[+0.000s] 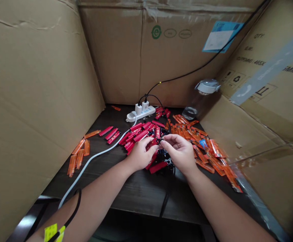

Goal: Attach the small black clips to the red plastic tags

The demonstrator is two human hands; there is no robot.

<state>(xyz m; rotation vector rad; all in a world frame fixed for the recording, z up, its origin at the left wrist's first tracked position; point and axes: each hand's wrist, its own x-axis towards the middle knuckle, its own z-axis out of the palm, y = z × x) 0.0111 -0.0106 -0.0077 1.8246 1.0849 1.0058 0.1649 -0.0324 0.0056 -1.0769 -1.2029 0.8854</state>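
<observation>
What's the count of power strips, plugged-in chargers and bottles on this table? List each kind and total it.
Power strip: 1
White chargers plugged into it: 2
Water bottle: 1
Total: 4

Power strip (pixel 140 113), probably water bottle (pixel 202 99)

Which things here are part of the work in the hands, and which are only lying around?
In the work:
left hand and right hand, pinching a small black part
red pieces
orange transparent pieces

Lying about:
white power strip with chargers
white cable
water bottle
cardboard boxes
</observation>
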